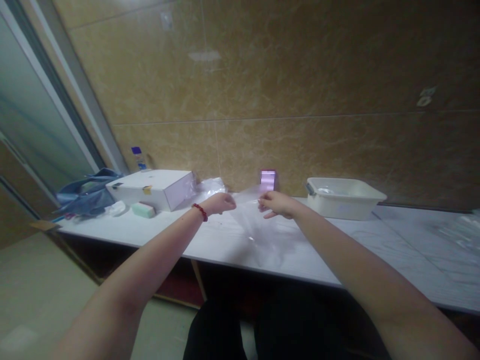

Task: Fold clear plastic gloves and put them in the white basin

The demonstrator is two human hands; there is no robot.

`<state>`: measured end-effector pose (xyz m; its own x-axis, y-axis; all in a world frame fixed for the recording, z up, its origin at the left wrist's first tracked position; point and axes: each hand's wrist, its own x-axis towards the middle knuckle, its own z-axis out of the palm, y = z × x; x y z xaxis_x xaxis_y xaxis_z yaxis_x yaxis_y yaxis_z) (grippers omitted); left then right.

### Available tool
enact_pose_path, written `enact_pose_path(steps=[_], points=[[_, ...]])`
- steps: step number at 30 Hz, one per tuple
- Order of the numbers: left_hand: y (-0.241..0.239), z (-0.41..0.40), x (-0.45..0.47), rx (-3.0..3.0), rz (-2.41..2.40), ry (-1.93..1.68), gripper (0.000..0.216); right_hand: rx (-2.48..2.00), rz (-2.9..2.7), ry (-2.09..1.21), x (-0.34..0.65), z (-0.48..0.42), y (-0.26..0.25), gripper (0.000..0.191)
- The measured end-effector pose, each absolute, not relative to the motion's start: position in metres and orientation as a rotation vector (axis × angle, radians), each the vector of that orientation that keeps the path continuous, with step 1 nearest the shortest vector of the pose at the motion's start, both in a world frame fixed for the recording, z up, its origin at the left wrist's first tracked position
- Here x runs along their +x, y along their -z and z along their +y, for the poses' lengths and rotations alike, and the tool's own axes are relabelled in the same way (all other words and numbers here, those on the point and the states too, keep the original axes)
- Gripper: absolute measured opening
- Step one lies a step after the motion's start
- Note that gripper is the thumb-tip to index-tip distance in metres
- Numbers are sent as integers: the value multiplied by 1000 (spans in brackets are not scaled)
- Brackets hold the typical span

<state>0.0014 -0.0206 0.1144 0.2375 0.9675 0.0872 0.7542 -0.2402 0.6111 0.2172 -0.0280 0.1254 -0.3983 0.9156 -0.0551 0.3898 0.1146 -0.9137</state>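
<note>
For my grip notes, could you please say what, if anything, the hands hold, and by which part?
A clear plastic bag, held near its upper end: the left hand at one side, the right hand at the other.

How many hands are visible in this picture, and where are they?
2: the left hand at the upper left of the clear plastic, the right hand at its upper right. No other hand shows.
</note>
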Motion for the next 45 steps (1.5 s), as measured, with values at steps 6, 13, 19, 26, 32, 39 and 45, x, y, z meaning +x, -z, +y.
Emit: enact_pose_path(steps=[6, 13, 19, 26, 32, 39, 45], points=[[-94, -20, 22, 1401, 1256, -1068, 16, -1347, -1899, -1267, 224, -21, -119, 14], [-78, -16, 33, 1702, 1329, -1228, 39, -1410, -1880, -1212, 234, -22, -124, 15], [-80, -11, 34, 1771, 1433, -1168, 24, -1414, -1897, -1083, 238, -25, -127, 17], [-91, -6, 32, 1974, 1595, -1007, 30, -1436, -1887, -998, 242, -16, -134, 17], [-93, 1, 24, 2173, 1544, -734, 33, -1449, -1838, -978, 251, -1, -136, 18], [-87, 22, 23, 1972, 1534, -579, 36, -1358, -1722, -1150, 266, 22, -133, 8], [-85, 45, 36, 1780, 1453, -646, 38, -1273, -1555, -1190, 266, 41, -126, 12]])
